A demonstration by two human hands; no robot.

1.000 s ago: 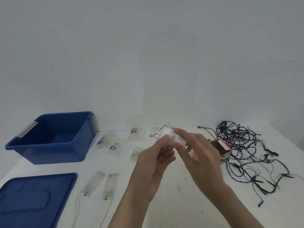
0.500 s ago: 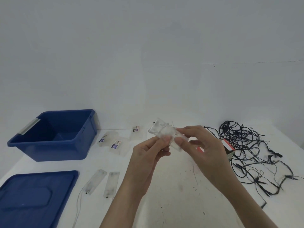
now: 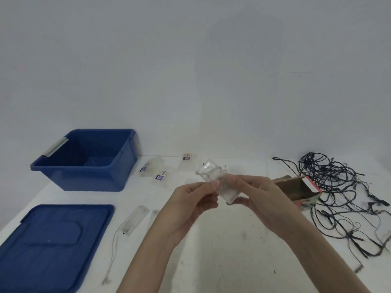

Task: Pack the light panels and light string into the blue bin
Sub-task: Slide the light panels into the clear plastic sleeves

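Note:
Both hands hold one clear light panel [image 3: 213, 178] in a plastic bag above the table's middle. My left hand [image 3: 190, 205] pinches its left edge; my right hand [image 3: 258, 197] grips its lower right end. The open blue bin [image 3: 88, 178] stands at the back left, with nothing visible inside it. Three bagged panels [image 3: 151, 169] with labels lie just right of the bin. A bare panel [image 3: 134, 223] with a thin wire lies in front, a second one partly hidden by my left wrist. The black light string [image 3: 338, 187] lies tangled at the right.
The bin's blue lid [image 3: 50, 246] lies flat at the front left. An open cardboard box [image 3: 296, 188] with a red and white end lies on its side between my right hand and the string. A white wall stands close behind the table.
My hands have lowered slightly and turned the bagged panel, its far end now tilting up to the left. The view has shifted a little; nothing on the table moved.

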